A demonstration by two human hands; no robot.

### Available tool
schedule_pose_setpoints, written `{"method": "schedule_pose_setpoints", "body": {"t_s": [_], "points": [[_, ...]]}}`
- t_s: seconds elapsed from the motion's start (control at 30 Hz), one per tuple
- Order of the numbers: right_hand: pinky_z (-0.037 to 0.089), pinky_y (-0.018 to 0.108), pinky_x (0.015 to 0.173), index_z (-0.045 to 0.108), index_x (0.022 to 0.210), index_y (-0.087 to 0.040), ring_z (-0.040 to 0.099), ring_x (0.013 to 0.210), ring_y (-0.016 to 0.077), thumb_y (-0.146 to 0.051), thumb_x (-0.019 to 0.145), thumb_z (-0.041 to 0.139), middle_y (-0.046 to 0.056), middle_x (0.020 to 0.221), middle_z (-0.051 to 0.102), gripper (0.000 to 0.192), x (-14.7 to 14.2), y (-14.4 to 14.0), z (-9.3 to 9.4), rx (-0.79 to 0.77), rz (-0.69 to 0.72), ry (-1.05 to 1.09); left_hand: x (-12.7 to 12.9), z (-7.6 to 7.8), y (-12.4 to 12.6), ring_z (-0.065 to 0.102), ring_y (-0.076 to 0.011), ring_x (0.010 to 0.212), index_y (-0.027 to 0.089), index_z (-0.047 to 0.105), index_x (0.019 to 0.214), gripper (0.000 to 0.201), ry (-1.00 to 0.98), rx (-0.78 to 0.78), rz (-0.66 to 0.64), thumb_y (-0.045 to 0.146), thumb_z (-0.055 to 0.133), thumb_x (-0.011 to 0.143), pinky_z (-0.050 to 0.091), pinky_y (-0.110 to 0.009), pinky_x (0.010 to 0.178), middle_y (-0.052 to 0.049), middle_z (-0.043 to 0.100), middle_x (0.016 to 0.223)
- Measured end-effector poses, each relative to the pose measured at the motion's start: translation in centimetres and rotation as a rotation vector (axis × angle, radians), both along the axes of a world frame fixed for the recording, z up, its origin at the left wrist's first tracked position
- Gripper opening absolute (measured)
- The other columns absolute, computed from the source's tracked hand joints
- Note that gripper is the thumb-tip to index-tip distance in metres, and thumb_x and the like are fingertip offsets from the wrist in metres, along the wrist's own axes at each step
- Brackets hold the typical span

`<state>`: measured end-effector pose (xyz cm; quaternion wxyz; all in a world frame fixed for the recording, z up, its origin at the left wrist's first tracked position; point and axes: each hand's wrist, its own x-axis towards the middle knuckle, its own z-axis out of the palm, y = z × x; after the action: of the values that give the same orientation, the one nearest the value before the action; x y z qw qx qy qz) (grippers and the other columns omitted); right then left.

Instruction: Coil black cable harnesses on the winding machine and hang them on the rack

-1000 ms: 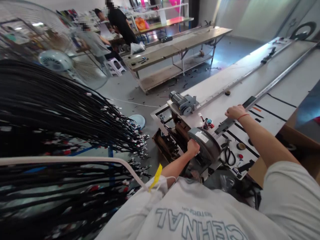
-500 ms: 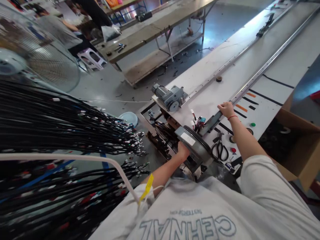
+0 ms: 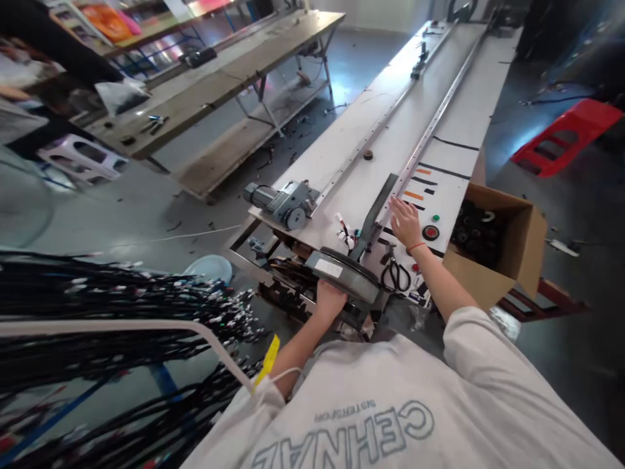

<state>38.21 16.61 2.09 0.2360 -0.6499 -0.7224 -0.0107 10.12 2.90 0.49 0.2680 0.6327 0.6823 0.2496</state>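
Note:
My left hand (image 3: 330, 299) reaches against the underside of a grey round housing (image 3: 361, 281) with a white label, at the near end of the long bench. Its fingers are hidden by the housing. From the housing a grey metal bar (image 3: 375, 215) extends up and away over the bench. Just right of that bar my right hand (image 3: 405, 223) is open, fingers stretched, over the metal rail; it appears off the bar. Black-handled scissors (image 3: 394, 276) lie close to the housing. White-connector wires (image 3: 346, 233) sit at the bar's left.
A grey motor unit (image 3: 288, 203) is fixed at the bench's left corner. A tape roll (image 3: 368, 155) rests between the rails. On the right are a cardboard box (image 3: 530, 247) and a red stool (image 3: 566, 138). Bundled black cables (image 3: 122, 293) hang at left. A second table (image 3: 234, 78) stands behind.
My right hand has let go of the bar's end and opened beside it. The bar now angles more steeply away from me. My left hand stays at the housing; the view has turned right.

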Motion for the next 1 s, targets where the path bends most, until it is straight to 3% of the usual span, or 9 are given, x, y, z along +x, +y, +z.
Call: {"method": "schedule_pose_setpoints", "body": {"t_s": [0.07, 0.13, 0.2, 0.3, 0.43, 0.57, 0.7, 0.87, 1.0], "points": [[0.021, 0.052, 0.112, 0.052, 0.14, -0.018, 0.027, 0.144, 0.03, -0.032, 0.097, 0.03, 0.012, 0.153, 0.04, 0.05, 4.0, -1.3, -1.2, -0.174, -0.291, -0.007, -1.7, 0.0, -2.1, 0.061, -0.0254, 0.113, 0.006, 0.069, 0.086, 0.024, 0.022, 0.036, -0.054, 0.024, 0.053, 0.09, 0.048, -0.038, 0.099, -0.019, 0.07, 0.108], [0.023, 0.056, 0.11, 0.048, 0.143, -0.016, 0.029, 0.142, 0.033, -0.039, 0.097, 0.032, 0.016, 0.15, 0.043, 0.054, 7.6, -1.9, -2.0, -0.372, -0.518, 0.007, -3.9, -0.6, -4.3, 0.061, -0.0297, 0.116, 0.007, 0.066, 0.104, 0.03, 0.018, -0.021, -0.089, 0.03, 0.059, 0.087, 0.05, -0.042, 0.097, -0.021, 0.068, 0.116], [0.023, 0.056, 0.109, 0.047, 0.143, -0.016, 0.04, 0.135, 0.0326, -0.044, 0.097, 0.033, 0.018, 0.141, 0.053, 0.055, 10.1, -1.8, -2.2, -0.547, -0.587, 0.01, -6.1, -1.5, -6.3, 0.068, -0.0278, 0.102, 0.011, 0.064, 0.11, 0.036, -0.011, -0.188, -0.111, 0.038, 0.051, 0.09, 0.053, -0.039, 0.088, -0.017, 0.071, 0.107], [0.029, 0.051, 0.106, 0.053, 0.136, -0.016, 0.053, 0.122, 0.0317, -0.048, 0.097, 0.033, 0.019, 0.128, 0.061, 0.054, 10.9, -1.2, -2.0, -0.687, -0.582, -0.022, -8.6, -2.9, -8.5, 0.07, -0.0253, 0.081, 0.017, 0.065, 0.094, 0.034, -0.022, -0.345, -0.11, 0.044, 0.044, 0.089, 0.053, -0.034, 0.076, -0.009, 0.073, 0.084], [0.036, 0.048, 0.1, 0.049, 0.138, -0.013, 0.057, 0.117, 0.0342, -0.049, 0.095, 0.038, 0.022, 0.125, 0.062, 0.057, 9.8, -0.9, -1.9, -0.709, -0.596, -0.042, -9.6, -3.5, -9.6, 0.068, -0.0243, 0.071, 0.02, 0.063, 0.082, 0.033, -0.023, -0.333, -0.048, 0.048, 0.046, 0.083, 0.052, -0.031, 0.068, -0.007, 0.071, 0.072], [0.037, 0.049, 0.101, 0.038, 0.146, -0.013, 0.054, 0.121, 0.0343, -0.047, 0.094, 0.04, 0.021, 0.132, 0.058, 0.062, 9.5, -1.6, -2.2, -0.686, -0.589, -0.013, -9.5, -3.0, -9.9, 0.068, -0.0241, 0.075, 0.019, 0.064, 0.084, 0.037, -0.05, -0.305, -0.054, 0.051, 0.046, 0.081, 0.051, -0.03, 0.069, -0.008, 0.073, 0.078], [0.035, 0.05, 0.103, 0.039, 0.145, -0.014, 0.051, 0.125, 0.0339, -0.045, 0.094, 0.038, 0.021, 0.136, 0.055, 0.06, 9.5, -1.8, -2.1, -0.693, -0.61, 0.011, -9.8, -2.7, -10.4, 0.067, -0.0235, 0.074, 0.017, 0.066, 0.088, 0.044, -0.07, -0.294, -0.08, 0.055, 0.044, 0.081, 0.051, -0.03, 0.07, -0.008, 0.073, 0.08], [0.034, 0.052, 0.104, 0.04, 0.144, -0.014, 0.048, 0.128, 0.0347, -0.04, 0.093, 0.043, 0.02, 0.136, 0.055, 0.058, 9.2, -1.5, -1.3, -0.695, -0.615, 0.036, -11.1, -3.6, -11.2, 0.066, -0.0239, 0.077, 0.017, 0.068, 0.085, 0.045, -0.078, -0.31, -0.09, 0.053, 0.042, 0.08, 0.05, -0.03, 0.07, -0.007, 0.073, 0.079], [0.039, 0.046, 0.102, 0.039, 0.144, -0.014, 0.051, 0.125, 0.0329, -0.035, 0.092, 0.042, 0.02, 0.133, 0.056, 0.056, 8.0, -4.2, -1.8, -0.571, -0.631, 0.134, -13.2, -4.5, -11.7, 0.062, -0.0218, 0.067, 0.016, 0.065, 0.07, 0.042, -0.003, -0.373, -0.09, 0.052, 0.044, 0.079, 0.046, -0.028, 0.065, -0.004, 0.065, 0.063]]}}
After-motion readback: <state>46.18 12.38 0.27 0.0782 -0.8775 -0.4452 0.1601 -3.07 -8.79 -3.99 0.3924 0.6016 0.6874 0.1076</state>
